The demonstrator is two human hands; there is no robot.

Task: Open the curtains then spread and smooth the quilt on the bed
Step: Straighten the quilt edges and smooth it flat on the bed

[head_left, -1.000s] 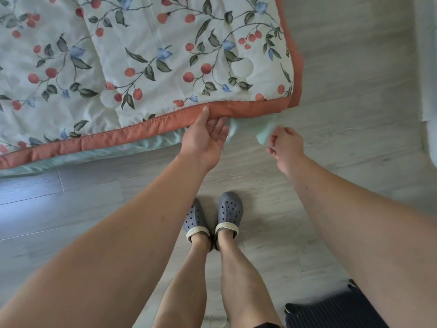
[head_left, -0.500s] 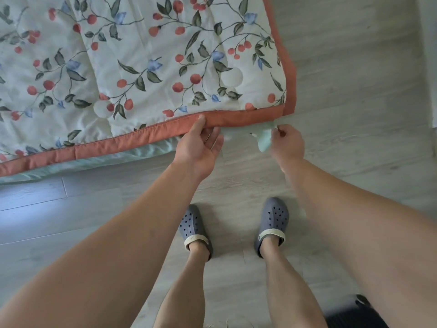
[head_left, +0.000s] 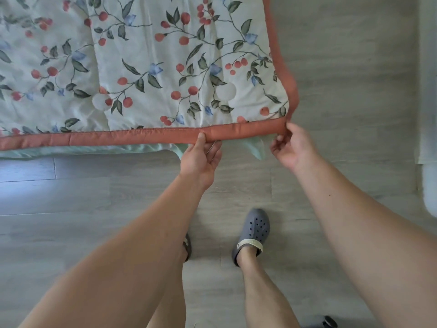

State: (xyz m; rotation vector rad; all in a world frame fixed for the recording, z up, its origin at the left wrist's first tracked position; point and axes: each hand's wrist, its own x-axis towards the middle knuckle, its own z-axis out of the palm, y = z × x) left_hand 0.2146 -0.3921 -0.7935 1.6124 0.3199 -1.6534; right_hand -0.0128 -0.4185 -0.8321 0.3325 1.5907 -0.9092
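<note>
Head view: the quilt [head_left: 142, 67] lies spread over the bed, its floral top facing up and its rust-red border [head_left: 118, 138] running along the near edge and up the right side. The left hand [head_left: 201, 159] pinches the border a little way in from the corner, thumb on top and fingers curled beneath. The right hand [head_left: 292, 147] pinches the corner itself, where the two runs of border meet, with its fingers folded round the trim. A pale green sheet [head_left: 255, 147] peeks out below the border between the hands and along the bed's edge to the left; whether it is the quilt's backing or a separate sheet is hard to tell from here.

Half a second ago the right hand held a drooping fold of that green cloth under the corner, and the border between the hands sagged. Now the right hand has moved up to the corner and the border runs straight and taut between the two grips. The feet have also stepped apart, one grey clog [head_left: 251, 233] forward on the wood floor [head_left: 71, 221].

This suggests the corner is being squared and drawn flat, so the spreading looks nearly done at this end, with smoothing of the top probably to follow. The curtains are out of sight.
</note>
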